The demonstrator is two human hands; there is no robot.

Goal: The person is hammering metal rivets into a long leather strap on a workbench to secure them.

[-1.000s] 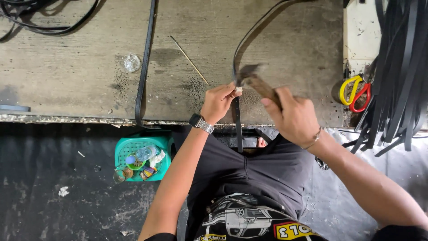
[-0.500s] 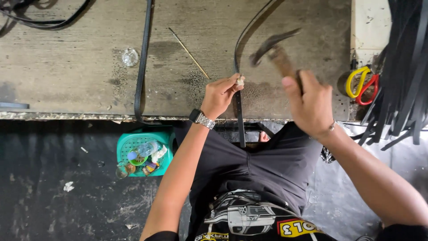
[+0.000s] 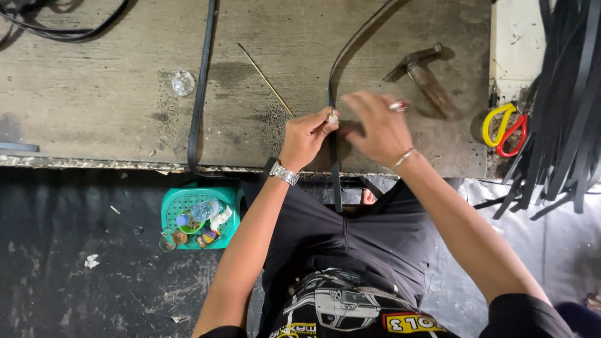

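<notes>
My left hand point(image 3: 305, 136), with a metal watch on the wrist, pinches a narrow black strap point(image 3: 336, 172) against the worn wooden bench point(image 3: 94, 100); a small pale piece shows at its fingertips. The strap curves away across the bench and hangs down over the front edge toward my lap. My right hand point(image 3: 379, 128), with a ring and a bracelet, hovers just right of the pinch, fingers spread and slightly blurred, holding nothing. A wooden-handled hammer point(image 3: 424, 76) lies on the bench beyond my right hand.
A second black strap point(image 3: 200, 87) runs across the bench at left, near a thin stick point(image 3: 266, 78) and a small clear disc point(image 3: 183, 82). Scissors with yellow and red handles point(image 3: 504, 128) and a bundle of black straps point(image 3: 563, 106) are at right. A green basket point(image 3: 197, 216) sits below.
My right hand raised the hammer above the strap, then laid it down on the bench and came back empty next to my left hand. The left hand kept its pinch.
</notes>
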